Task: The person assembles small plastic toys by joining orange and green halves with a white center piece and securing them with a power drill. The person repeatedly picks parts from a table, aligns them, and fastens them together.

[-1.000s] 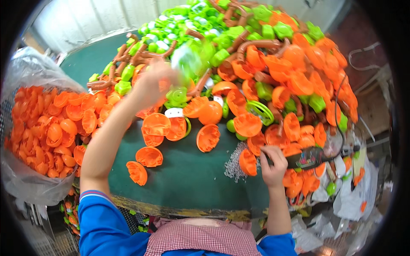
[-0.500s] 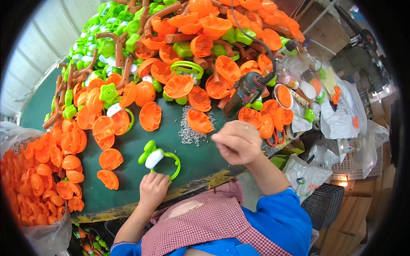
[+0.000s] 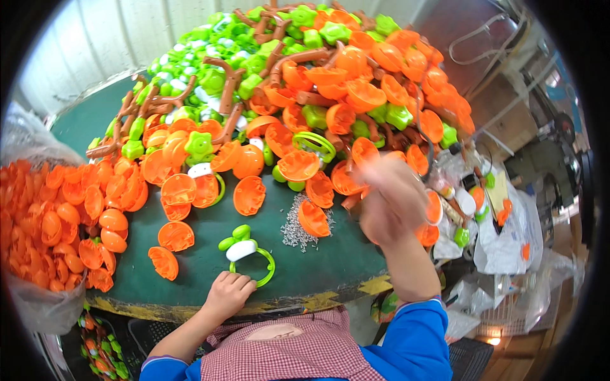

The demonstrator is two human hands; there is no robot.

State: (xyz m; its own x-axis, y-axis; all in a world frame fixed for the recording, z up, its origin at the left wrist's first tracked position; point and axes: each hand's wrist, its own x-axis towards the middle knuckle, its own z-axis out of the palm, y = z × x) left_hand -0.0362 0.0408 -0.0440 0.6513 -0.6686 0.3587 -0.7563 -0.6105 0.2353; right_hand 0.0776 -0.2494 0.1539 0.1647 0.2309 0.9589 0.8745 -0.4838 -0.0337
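We are resting the left hand (image 3: 227,293), loosely curled and grasping nothing, at the near edge of the green desk (image 3: 210,267), touching the green plastic ring toy with its white oval centre (image 3: 249,255). The right hand (image 3: 395,202) is lifting, blurred; we cannot tell its grip. We are advising steadying the ring.

Clear bag (image 3: 38,305) of orange shells, perhaps overfull.

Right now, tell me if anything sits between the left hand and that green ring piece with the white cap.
Nothing visible does. The left hand rests at the near edge of the green table, its fingers right beside the green ring piece. Only bare mat lies between them. The nearest orange shell lies off to the left.
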